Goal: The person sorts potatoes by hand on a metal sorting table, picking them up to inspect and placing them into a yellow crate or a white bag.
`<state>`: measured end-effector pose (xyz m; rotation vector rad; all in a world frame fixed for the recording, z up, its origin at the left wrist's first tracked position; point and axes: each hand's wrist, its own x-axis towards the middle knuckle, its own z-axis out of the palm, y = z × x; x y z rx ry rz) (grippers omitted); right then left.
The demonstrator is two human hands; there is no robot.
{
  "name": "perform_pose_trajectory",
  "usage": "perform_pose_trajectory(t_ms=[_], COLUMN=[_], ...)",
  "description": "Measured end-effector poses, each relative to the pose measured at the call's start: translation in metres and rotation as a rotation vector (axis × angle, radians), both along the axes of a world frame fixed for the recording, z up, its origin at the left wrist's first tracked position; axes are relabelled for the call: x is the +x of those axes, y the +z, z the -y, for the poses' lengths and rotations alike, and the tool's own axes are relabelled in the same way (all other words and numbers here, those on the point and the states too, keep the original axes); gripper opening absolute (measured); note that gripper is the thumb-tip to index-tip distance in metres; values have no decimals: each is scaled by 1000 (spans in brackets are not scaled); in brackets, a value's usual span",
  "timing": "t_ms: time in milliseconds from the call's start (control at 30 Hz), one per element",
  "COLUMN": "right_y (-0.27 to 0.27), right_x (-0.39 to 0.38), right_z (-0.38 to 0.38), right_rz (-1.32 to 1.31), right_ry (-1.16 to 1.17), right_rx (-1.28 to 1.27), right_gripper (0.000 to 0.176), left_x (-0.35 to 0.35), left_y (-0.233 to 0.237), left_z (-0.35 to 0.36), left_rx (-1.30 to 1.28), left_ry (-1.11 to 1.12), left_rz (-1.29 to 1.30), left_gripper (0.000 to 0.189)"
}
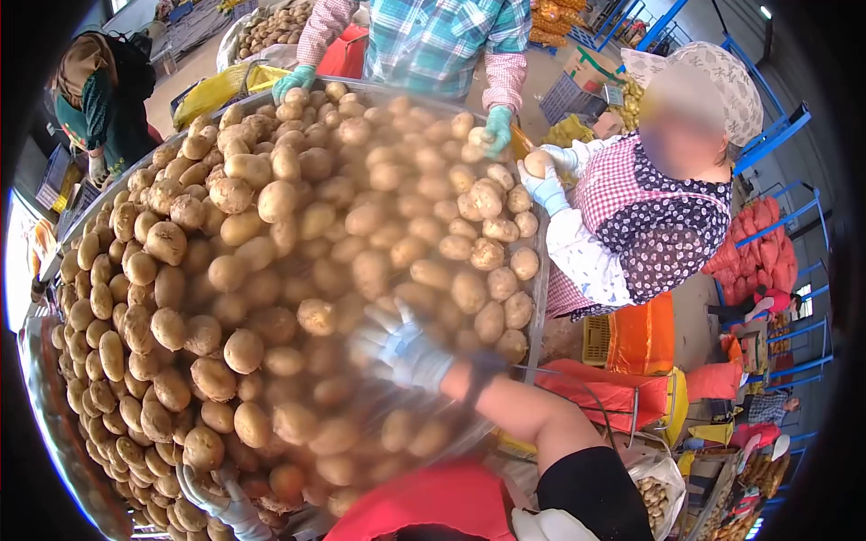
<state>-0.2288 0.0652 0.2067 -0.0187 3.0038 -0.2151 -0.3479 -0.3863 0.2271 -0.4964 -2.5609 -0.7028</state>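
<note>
A large heap of brown potatoes (244, 352) fills a metal-edged sorting table (538, 316). My right hand (410, 347), in a light blue glove, reaches over the middle of the heap with fingers spread and holds nothing. Low on the left, my left hand (221, 500), also gloved, lies against potatoes at the near side. Its fingers are apart, partly hidden by the heap. A haze or smear blurs the potatoes in the centre.
Across the table, a person in a checked shirt (433, 45) has green-gloved hands at the potatoes. To the right, another person (649, 198) holds a potato. A third person (104, 108) bends at the far left. Red sacks (758, 243) and an orange-covered crate (640, 334) stand beyond.
</note>
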Motion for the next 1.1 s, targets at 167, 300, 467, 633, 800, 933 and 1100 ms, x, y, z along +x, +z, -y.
perform_pose_trajectory(t_ms=[167,300,467,633,800,933,1100], right_y=[-2,-10,8,24,-8,-18,-23], right_x=[17,21,19,30,52,45,32], right_z=[-79,-152,-200,-37,-41,-76,-111], right_rz=[-126,-324,-224,-275,-198,-296,-258], right_ry=[-70,-312,-793,-196,-182,-224,-277], right_rx=[98,178,355,-49,183,100,115], right_gripper=[71,59,40,50,44,34,39], left_x=[-10,-10,-10,-11,-9,-12,-9], left_y=[-5,4,8,6,4,10,12], left_z=[-10,-17,-23,-24,-22,-26,-27], left_rx=[-175,-214,-224,-221,-234,-221,-265], left_ry=[19,14,28,45,52,39,58], left_rz=[3,2,-16,8,24,-3,-11], left_gripper=[78,81,81,82,81,81,81])
